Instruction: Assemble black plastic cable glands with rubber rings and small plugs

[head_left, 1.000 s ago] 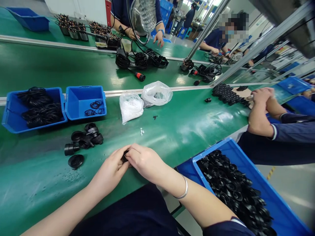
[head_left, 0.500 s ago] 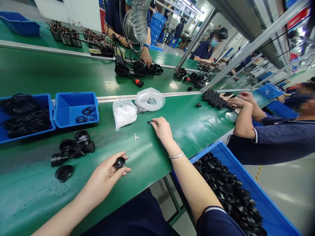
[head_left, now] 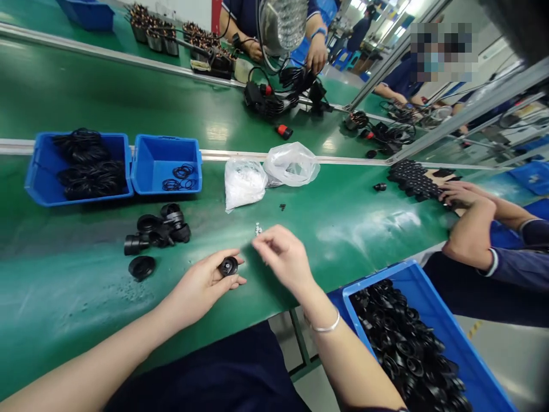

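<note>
My left hand [head_left: 206, 284] grips a round black plastic cap [head_left: 229, 266], its hollow side facing up with a small lighter spot in the centre. Just to its right, above the table, my right hand [head_left: 283, 254] is closed in a pinch; whatever is between the fingertips is too small to make out. Beyond the right fingertips lies a little cluster of small white pieces [head_left: 258, 229]. Farther back is a small group of tiny black pieces [head_left: 282, 206]. Several black plastic fittings [head_left: 158, 232] and a loose black cap [head_left: 142, 267] lie left of my left hand.
Two blue bins [head_left: 167, 193] hold black rings. Behind my hands stand a bag of white pieces [head_left: 245, 183] and an opened clear bag [head_left: 294, 163]. A blue crate of black parts [head_left: 422, 274] is at my right. Co-workers' hands [head_left: 465, 194] work at right and across the table.
My right hand has come back from the tiny black pieces toward the cap in my left hand. The left hand keeps its hold. The whole view has shifted.
</note>
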A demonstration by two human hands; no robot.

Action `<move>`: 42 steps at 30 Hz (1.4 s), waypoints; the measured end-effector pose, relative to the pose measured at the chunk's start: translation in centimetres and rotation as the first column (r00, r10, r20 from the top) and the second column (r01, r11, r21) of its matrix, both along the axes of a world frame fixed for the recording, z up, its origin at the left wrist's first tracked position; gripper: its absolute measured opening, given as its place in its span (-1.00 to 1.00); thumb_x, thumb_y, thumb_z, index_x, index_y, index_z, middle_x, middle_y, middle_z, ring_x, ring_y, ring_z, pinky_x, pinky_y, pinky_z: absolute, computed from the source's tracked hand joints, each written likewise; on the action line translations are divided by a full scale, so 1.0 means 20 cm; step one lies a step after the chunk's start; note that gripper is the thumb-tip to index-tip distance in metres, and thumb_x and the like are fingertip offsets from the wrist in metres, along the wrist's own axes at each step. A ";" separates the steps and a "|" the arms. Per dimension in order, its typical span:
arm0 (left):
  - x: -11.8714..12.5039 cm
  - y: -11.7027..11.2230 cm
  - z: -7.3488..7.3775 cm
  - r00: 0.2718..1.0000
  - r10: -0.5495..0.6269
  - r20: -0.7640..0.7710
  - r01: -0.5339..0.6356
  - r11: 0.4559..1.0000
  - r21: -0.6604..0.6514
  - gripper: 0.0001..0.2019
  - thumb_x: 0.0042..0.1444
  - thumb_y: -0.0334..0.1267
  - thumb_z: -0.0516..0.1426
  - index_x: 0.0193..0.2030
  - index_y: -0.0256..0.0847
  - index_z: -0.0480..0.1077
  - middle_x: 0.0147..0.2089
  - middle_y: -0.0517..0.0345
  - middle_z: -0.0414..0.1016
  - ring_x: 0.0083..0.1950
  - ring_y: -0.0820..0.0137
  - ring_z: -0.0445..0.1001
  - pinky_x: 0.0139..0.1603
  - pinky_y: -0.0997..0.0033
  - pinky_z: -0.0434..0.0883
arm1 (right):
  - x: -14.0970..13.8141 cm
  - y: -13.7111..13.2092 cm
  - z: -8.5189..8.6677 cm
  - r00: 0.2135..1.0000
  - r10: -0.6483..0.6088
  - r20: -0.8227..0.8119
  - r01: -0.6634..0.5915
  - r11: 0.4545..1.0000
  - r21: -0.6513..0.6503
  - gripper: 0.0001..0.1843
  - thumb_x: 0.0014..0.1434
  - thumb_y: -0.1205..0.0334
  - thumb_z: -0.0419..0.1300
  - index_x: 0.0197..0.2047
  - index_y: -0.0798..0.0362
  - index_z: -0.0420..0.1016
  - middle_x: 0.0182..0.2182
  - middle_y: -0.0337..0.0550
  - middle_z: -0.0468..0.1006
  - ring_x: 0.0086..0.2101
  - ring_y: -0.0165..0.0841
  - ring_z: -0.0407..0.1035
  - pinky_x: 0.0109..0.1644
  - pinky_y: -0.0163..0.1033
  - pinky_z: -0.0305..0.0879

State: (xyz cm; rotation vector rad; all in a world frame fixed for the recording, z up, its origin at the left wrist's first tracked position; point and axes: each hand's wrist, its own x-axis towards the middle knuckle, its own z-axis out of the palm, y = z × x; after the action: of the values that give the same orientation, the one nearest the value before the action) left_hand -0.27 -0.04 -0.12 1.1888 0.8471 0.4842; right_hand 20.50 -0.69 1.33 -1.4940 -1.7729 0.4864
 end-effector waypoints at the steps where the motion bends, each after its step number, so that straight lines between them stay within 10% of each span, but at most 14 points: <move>1: 0.00 0.00 0.00 1.000 0.001 -0.001 -0.001 1.000 0.009 -0.57 0.12 -0.21 0.13 0.15 -0.11 0.25 0.07 0.06 0.47 -0.08 0.25 0.59 0.01 0.20 0.50 | -0.07 -0.04 0.00 0.996 0.079 -0.043 -0.080 0.997 -0.021 -0.91 0.23 0.27 0.15 -0.31 0.03 0.47 -0.40 -0.21 0.45 -0.38 -0.43 0.35 -0.30 -0.32 0.32; 16: -0.02 0.01 0.00 0.981 -0.026 -0.194 0.058 0.985 0.162 -0.56 0.10 -0.28 0.10 0.15 -0.13 0.27 -0.54 0.36 0.20 -0.54 0.47 0.20 -0.53 0.51 0.16 | -0.18 -0.16 -0.05 0.967 0.254 0.026 -0.253 0.967 -0.041 -0.79 0.29 0.32 0.07 -0.05 0.00 0.45 -0.23 -0.11 0.40 -0.23 -0.39 0.38 -0.13 -0.27 0.41; 32: -0.03 0.01 -0.02 0.989 -0.020 -0.146 0.040 0.990 0.136 -0.53 0.09 -0.30 0.08 0.18 -0.17 0.27 -0.37 0.21 0.50 -0.41 0.39 0.46 -0.36 0.42 0.41 | -0.19 -0.23 -0.06 0.890 0.314 0.330 -0.315 0.948 -0.052 -0.51 0.28 0.37 0.00 0.27 0.04 0.18 -0.12 0.02 0.40 -0.12 -0.26 0.36 -0.07 -0.14 0.43; 42: -0.01 0.00 -0.01 0.987 -0.014 0.160 0.023 0.998 -0.055 -0.69 0.25 -0.25 0.01 0.11 -0.19 0.31 0.12 0.00 0.40 -0.02 0.26 0.53 0.05 0.15 0.48 | -0.15 -0.26 -0.06 0.991 0.134 -0.012 -0.134 0.991 -0.006 -0.53 0.24 0.40 0.04 0.20 -0.05 0.22 -0.13 -0.06 0.39 -0.34 -0.40 0.36 -0.32 -0.27 0.44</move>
State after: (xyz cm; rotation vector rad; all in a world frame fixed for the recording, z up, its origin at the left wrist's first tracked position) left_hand -0.53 0.06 -0.24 1.0897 0.7069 0.5297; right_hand 17.59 -5.80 0.12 -1.3790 -1.8723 0.5682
